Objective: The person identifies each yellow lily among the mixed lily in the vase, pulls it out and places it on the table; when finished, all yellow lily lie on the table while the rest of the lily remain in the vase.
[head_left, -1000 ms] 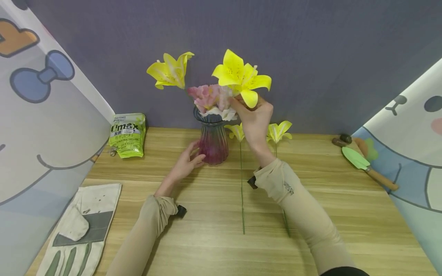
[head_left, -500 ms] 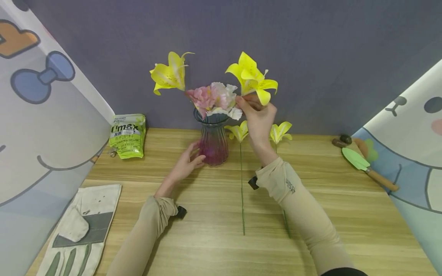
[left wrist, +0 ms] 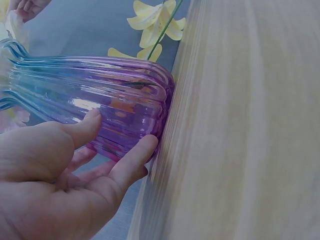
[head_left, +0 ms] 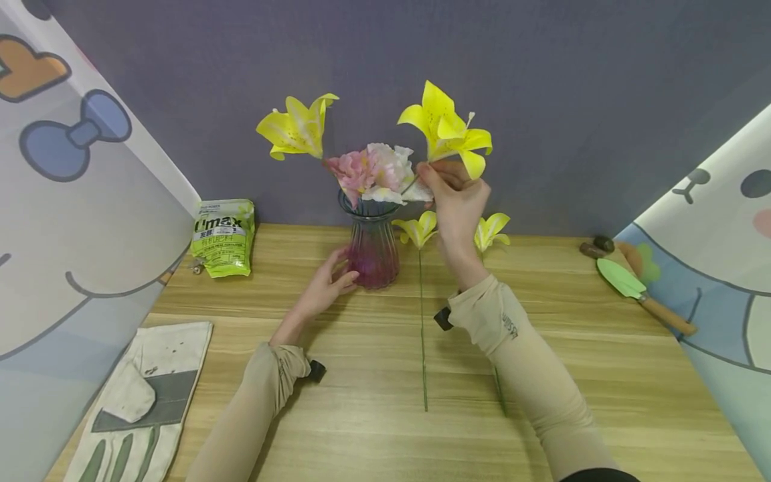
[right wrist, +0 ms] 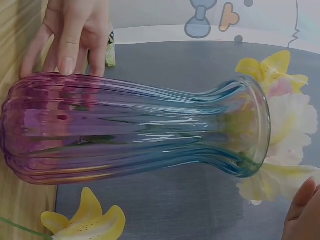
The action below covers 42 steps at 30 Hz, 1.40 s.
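Note:
A ribbed glass vase, blue at the neck and purple at the base, stands at the back of the wooden table. It holds pink and white blooms and a yellow lily leaning left. My right hand pinches the stem of a second yellow lily just under its bloom, up and right of the vase mouth. My left hand rests against the vase's lower left side, fingers straight along the glass. Two more yellow lilies lie on the table behind my right wrist.
A green bag lies at the back left and a work glove at the front left. A green trowel with a wooden handle lies at the right. Printed cloth panels close in both sides, with a grey wall behind.
My right hand has carried its lily from over the vase mouth to the right and slightly up. The left lily in the vase swayed a little. The left hand has stayed on the vase.

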### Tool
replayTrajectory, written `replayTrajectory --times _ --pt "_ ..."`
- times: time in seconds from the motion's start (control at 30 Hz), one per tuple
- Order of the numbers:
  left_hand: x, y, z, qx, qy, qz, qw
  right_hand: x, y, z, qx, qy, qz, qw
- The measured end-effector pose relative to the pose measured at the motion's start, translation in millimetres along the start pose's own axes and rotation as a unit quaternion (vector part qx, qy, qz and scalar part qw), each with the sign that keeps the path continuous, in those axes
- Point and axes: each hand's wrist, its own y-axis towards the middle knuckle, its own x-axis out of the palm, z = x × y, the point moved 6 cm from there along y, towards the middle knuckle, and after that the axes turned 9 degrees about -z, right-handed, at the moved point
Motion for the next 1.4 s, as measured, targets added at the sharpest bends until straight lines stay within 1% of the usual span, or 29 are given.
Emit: replayTrajectory --times 0.17,0.3,0.43,0.57,0.8,0.97,1.2,1.4 --pt "-0.7 -1.2 0.1 0.002 0.002 -0.001 1.0 -2 2 -5 0.002 -0.006 0.002 1.0" --pt "-0.3 -1.4 1.6 0.002 0.001 0.001 1.0 -4 2 -8 -0.01 -0.011 -0.001 1.0" --pt "-0.2 -0.8 1.1 0.002 -0.001 0.002 1.0 -6 2 -8 -0.001 -0.002 0.002 1.0" --pt "-0.3 -0.9 0.9 0.001 -0.002 0.001 1.0 -7 3 -9 0.013 0.018 0.014 1.0" --pt "0.2 -1.3 1.9 -0.003 -0.003 0.003 1.0 -12 5 -12 -0.009 0.007 0.027 1.0" --pt "0.4 -0.4 1.8 -0.005 -0.002 0.001 1.0 -16 7 -13 -0.006 0.003 0.036 0.999" --pt "0.2 -0.1 1.5 0.0 0.0 0.0 1.0 -22 9 -15 0.012 0.064 0.05 0.997" --pt "-0.9 -1.3 0.8 0.001 -0.002 0.0 1.0 -23 10 -18 -0.005 0.085 0.05 0.995"
